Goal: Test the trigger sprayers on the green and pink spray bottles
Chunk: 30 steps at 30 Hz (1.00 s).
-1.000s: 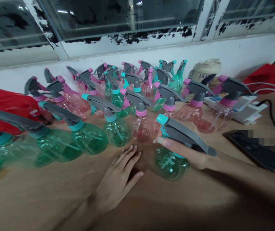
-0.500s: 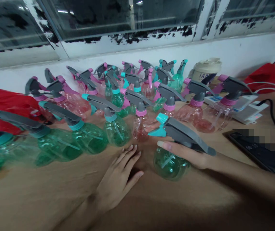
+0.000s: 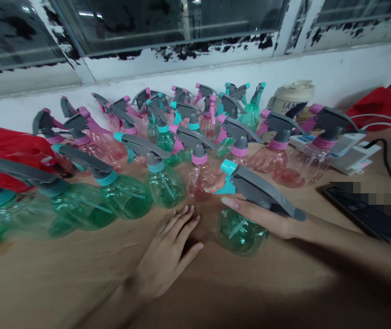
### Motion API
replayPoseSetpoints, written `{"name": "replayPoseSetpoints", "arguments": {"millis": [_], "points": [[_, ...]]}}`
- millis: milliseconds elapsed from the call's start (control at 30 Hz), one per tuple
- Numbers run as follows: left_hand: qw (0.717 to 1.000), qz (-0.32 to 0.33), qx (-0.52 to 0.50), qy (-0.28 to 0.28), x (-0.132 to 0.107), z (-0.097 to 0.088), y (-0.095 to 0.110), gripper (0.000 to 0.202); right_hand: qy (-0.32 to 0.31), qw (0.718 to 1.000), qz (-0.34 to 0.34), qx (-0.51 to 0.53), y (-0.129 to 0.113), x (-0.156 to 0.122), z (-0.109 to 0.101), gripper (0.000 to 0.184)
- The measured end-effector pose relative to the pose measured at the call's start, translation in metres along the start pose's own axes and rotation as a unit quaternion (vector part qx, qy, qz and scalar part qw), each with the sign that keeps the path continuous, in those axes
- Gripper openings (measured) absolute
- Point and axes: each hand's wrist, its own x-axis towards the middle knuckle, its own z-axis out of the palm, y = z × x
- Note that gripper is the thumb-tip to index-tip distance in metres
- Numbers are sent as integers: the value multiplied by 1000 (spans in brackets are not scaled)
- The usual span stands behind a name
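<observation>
My right hand [image 3: 267,217] is wrapped round the neck of a green spray bottle [image 3: 243,233] with a grey and teal spray head. Its thumb lies across the near side of the neck, and fingertips show at the front of the teal trigger. That bottle stands close above or on the table; I cannot tell which. My left hand [image 3: 170,251] lies flat on the table to its left, fingers stretched out and holding nothing. Just beyond the left fingertips stand a green spray bottle [image 3: 166,187] and a pink spray bottle [image 3: 198,178].
Several more green and pink spray bottles crowd the wooden table [image 3: 96,274] back to the wall. Red plastic bags [image 3: 13,151] lie at the left and far right. A phone [image 3: 356,212], a white power strip [image 3: 349,157] with cables and a lidded cup [image 3: 291,98] are on the right.
The teal trigger of the held bottle has drawn in toward its neck, and fingertips now show in front of it. My left hand has stayed in place.
</observation>
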Motion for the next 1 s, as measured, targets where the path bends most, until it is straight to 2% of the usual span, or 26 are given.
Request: {"name": "replayPoseSetpoints", "arguments": {"millis": [133,433,533,800,1000], "points": [[1000,3,1,3,1,-1,0,45,-1,1000,0,30,-1,0,2,6],[1000,1,6,-2,0,2,-1,46,-3,1000,15,-19,-3,1,0,16],[1000,-6,-3,-4,0,0,0,46,-9,1000,23,-5,-3,1,0,14],[1000,-6,0,-3,0,0,0,45,-5,999,-26,31,0,0,-1,24],[1000,-3,3,-3,-1,2,-1,45,-8,999,-6,34,1,-1,0,30]]}}
